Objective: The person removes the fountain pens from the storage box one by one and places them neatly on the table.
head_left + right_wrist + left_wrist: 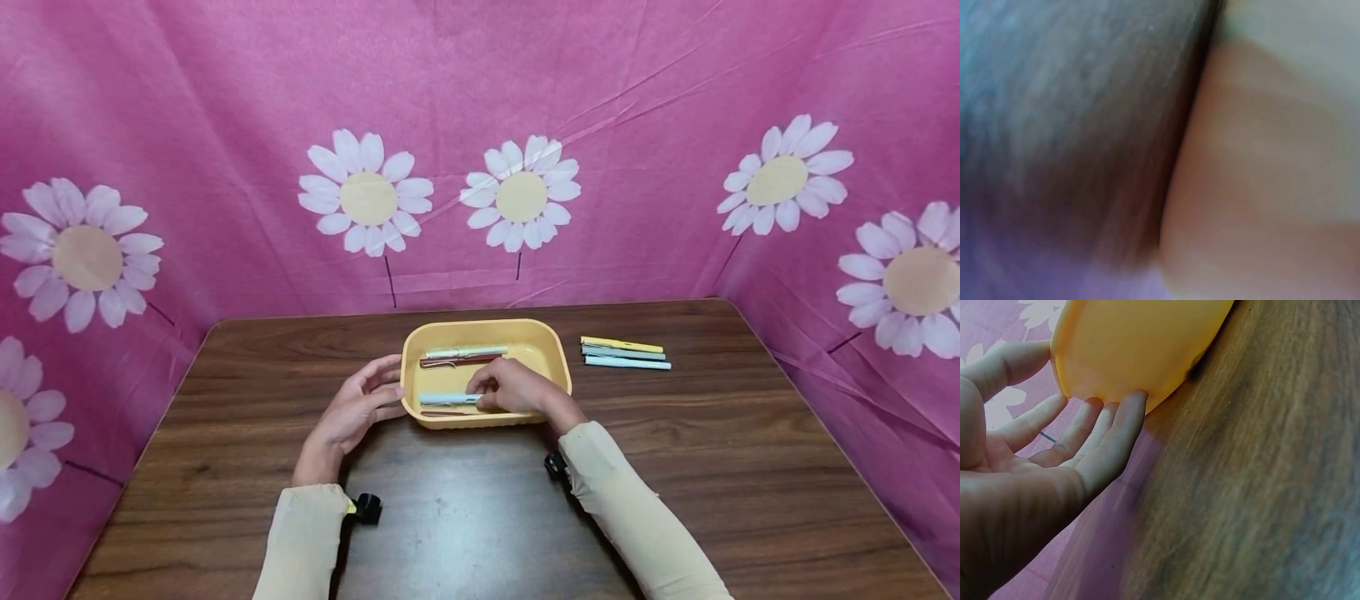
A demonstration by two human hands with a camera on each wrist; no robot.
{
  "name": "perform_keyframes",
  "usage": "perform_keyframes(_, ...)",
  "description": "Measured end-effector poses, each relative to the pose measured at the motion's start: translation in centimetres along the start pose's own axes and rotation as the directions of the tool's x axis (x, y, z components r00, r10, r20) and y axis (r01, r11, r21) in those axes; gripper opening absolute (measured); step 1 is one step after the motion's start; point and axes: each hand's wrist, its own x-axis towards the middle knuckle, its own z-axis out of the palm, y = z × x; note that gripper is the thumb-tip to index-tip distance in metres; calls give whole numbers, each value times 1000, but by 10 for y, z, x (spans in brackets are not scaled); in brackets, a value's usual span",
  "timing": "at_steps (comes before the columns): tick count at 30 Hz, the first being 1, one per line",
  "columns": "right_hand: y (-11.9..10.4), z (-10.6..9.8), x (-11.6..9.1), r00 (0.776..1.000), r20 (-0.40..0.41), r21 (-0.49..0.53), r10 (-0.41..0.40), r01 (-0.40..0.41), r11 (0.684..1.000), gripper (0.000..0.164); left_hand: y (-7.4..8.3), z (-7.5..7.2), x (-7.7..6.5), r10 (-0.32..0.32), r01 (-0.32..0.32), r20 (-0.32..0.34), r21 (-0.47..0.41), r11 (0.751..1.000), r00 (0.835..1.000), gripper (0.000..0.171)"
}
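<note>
A yellow plastic tray (487,421) with rounded corners sits on the wooden table. My left hand (360,408) rests its fingertips against the tray's left end; in the left wrist view the fingers (1116,434) are stretched out along that end wall and the thumb is at the rim. Inside the tray, my right hand (517,387) pinches the right part of a light blue pen (442,399). A brown pen (442,413) lies along the near wall, partly hidden. Toward the far wall lie a pale green pen (457,352) and a dark brown pen (450,362) with a clip.
Right of the tray, a yellow pen (630,345), a grey-blue pen (630,354) and a light blue pen (630,363) lie side by side on the table (450,508). A pink cloth (450,83) with white flowers hangs behind the table and along its sides.
</note>
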Motion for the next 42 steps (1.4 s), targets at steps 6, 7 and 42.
perform_keyframes(6, 0, 0, -3, 997, -67, 19, -24, 25, 1000, 13, -1, 0, 0, -3, 3, -3, -1, 1000, 1000, 62)
perform_keyframes(7, 1, -1, -3, 996, -83, 30, -17, 20, 999, 13, -1, 0, 0, -2, 2, -4, -2, 1000, 1000, 62)
perform_keyframes(42, 4, -40, -44, 958, -282, 12, -58, 64, 998, 23, 0, 1, 0, -3, 3, -12, 9, 1000, 1000, 61)
